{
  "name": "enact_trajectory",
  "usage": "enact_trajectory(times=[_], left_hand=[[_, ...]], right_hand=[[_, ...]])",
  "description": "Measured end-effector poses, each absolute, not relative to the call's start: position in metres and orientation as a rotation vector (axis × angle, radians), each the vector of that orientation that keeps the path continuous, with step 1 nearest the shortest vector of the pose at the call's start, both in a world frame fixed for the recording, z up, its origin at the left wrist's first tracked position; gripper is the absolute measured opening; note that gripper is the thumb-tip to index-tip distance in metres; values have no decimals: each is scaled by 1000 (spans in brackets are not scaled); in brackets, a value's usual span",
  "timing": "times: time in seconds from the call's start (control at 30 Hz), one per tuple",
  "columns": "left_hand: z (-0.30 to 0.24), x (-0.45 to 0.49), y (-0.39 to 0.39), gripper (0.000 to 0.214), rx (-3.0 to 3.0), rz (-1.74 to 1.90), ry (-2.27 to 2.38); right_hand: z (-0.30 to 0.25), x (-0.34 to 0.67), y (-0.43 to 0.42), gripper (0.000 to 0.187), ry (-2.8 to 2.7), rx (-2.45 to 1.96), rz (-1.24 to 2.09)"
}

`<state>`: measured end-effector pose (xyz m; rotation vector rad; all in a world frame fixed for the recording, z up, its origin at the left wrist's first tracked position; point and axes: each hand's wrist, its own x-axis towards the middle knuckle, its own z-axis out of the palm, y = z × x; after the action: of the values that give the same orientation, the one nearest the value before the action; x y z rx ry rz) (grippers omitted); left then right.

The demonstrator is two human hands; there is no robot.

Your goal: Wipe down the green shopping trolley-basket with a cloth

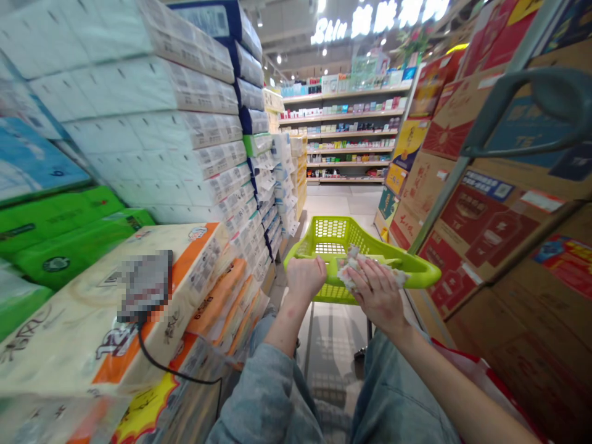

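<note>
Ahead of me stands a lime-green plastic shopping cart (pixel 329 227) with perforated walls. My left hand (pixel 306 275) is closed around the left part of its handle bar. On the right part of the same bar, my right hand (pixel 377 287) presses a crumpled whitish cloth (pixel 346 275), its fingers bent over it. Part of the bar is hidden beneath the cloth and both hands. Toward the right, the cart's corner widens into a smooth green end.
Tall stacks of white tissue packs (pixel 194 132) line the left, with cream-orange packs (pixel 203 246) and a pixelated device (pixel 148 283) on a cable nearer me. Cartons (pixel 481 216) and a grey-green handled pole (pixel 444 200) stand right. Product shelves (pixel 342 132) face me across the floor.
</note>
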<state>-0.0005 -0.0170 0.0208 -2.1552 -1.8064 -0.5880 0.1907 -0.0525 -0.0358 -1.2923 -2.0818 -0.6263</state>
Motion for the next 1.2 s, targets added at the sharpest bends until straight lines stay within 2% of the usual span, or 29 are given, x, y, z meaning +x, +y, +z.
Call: enact_trajectory(times=[0.27,0.5,0.87,1.1,1.2], left_hand=[[24,-6,-21,56,-2215,-603,-1797],[22,-10,-24,56,-2150,-641,-1863],[20,-30,-20,55,-2055,-632,-1915],[17,-30,-27,52,-2047,-646,-1887],[16,-31,-26,54,-2024,-641,-1893]], right_hand=[[4,195,-41,40,-2005,-1414,-458],[39,177,-8,42,-2217,-1693,-93],[21,154,-16,40,-2315,-1156,-341],[46,140,8,47,-2511,-1578,-61],[57,130,18,47,-2616,-1620,-10]])
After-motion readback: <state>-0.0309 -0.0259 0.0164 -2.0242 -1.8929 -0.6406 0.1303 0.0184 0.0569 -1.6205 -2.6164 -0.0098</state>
